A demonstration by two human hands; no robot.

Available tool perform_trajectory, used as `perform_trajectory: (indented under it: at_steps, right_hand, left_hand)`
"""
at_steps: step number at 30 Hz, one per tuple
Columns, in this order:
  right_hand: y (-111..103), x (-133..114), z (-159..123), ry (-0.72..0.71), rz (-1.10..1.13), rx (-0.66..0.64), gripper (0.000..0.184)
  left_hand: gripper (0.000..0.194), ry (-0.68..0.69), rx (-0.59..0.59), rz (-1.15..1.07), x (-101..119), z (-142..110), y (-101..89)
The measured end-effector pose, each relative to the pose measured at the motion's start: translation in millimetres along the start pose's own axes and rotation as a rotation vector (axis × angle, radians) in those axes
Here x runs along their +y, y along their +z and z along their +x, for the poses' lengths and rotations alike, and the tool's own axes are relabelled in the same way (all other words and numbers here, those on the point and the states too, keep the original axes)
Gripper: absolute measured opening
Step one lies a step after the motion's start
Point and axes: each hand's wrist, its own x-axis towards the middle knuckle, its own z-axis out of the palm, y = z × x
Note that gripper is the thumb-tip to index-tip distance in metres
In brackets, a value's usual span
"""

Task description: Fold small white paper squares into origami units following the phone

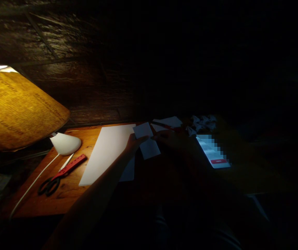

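A small white sheet of paper (151, 149) is held up over the middle of the table. My left hand (134, 142) grips its left edge, thumb lying across the front. At its right edge my right hand (165, 137) has its fingers pinched on the paper, though deep shadow blurs their outline. Beneath and to the left lies a large white sheet of paper (107, 152), partly covered by my left forearm. Behind my hands, another white piece of paper (172, 122) rests with a dark, thin stick-like object across it.
A lamp with a yellow printed shade (21, 107) and white base (67, 143) stands left. Scissors (50, 184) lie by a red ruler-like strip (73, 165) on the wooden table (60, 205). At right are a lit phone (213, 154) and crumpled whitish pieces (203, 123).
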Motion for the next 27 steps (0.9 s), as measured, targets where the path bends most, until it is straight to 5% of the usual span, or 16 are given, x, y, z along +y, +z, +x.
perform_trajectory:
  at_steps: [16, 27]
  right_hand:
    - [3, 14, 7, -0.055, 0.1, -0.075, 0.032]
    - [-1, -6, -2, 0.001, 0.005, -0.045, 0.024]
  left_hand:
    - [0.041, -0.023, -0.041, 0.046, 4, -3, 2.3]
    - [0.05, -0.014, -0.141, 0.095, 11, -6, 1.8]
